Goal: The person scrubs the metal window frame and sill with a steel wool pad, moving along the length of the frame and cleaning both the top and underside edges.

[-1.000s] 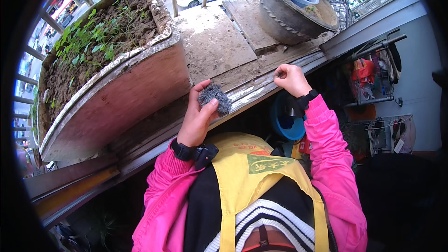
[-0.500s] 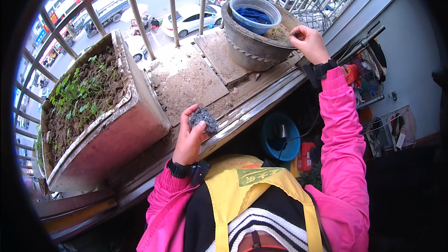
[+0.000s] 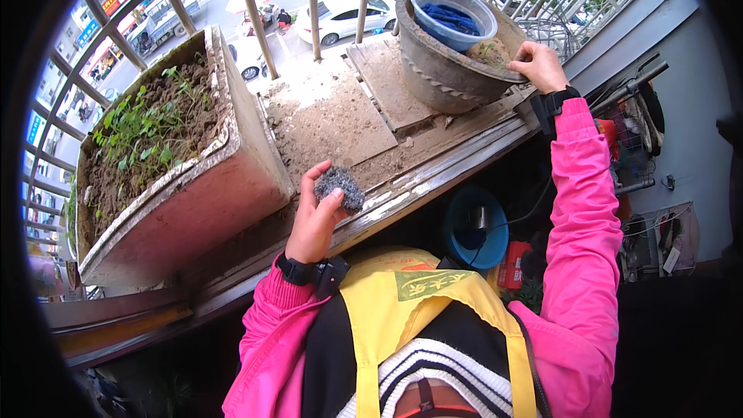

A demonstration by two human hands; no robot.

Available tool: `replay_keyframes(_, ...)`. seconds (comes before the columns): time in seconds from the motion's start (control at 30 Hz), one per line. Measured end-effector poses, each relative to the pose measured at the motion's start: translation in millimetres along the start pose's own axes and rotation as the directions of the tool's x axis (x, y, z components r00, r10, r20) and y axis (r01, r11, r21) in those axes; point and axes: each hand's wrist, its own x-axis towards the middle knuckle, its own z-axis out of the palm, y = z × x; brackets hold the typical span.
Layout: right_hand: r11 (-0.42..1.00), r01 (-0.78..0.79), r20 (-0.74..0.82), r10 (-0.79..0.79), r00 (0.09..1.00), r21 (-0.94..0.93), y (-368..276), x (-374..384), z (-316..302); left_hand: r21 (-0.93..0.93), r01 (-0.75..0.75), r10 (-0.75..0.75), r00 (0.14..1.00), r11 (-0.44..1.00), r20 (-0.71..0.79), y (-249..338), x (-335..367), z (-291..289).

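Note:
My left hand (image 3: 311,224) is closed around a grey, wiry scouring pad (image 3: 340,188), held just above the ledge's front edge. My right hand (image 3: 539,66) reaches to the far right, its thumb and fingers pinched at the rim of a large grey-brown flowerpot (image 3: 445,77). Inside that pot sits a translucent pale-blue tub (image 3: 489,27) with dark blue cloth (image 3: 449,18) in it. Beside the tub, close to my right fingers, lies a brownish, soil-like clump (image 3: 489,52). The pot stands upright on the ledge.
A long planter (image 3: 232,178) with soil and green seedlings (image 3: 143,135) stands at left. Loose dirt covers the ledge boards (image 3: 325,128). Metal railing bars (image 3: 251,11) run along the far side, a street beyond. A blue bucket (image 3: 495,244) is below the ledge.
The view has shifted, so planter, pot and ledge appear farther right and higher. My right hand stays at the pot's rim; my left still holds the scouring pad.

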Motion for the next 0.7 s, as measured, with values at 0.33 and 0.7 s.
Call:
replay_keyframes(0.33,0.961,0.246,-0.345,-0.189,0.919,0.127,-60,-83,24,0.038,0.044,-0.045,0.999,0.998,0.023,-1,-10,-12)
replay_keyframes(0.7,0.975,0.206,0.262,-0.221,0.939,0.084,-121,-189,139,0.031,0.096,-0.098,0.994,0.995,0.044,-7,-27,-35)
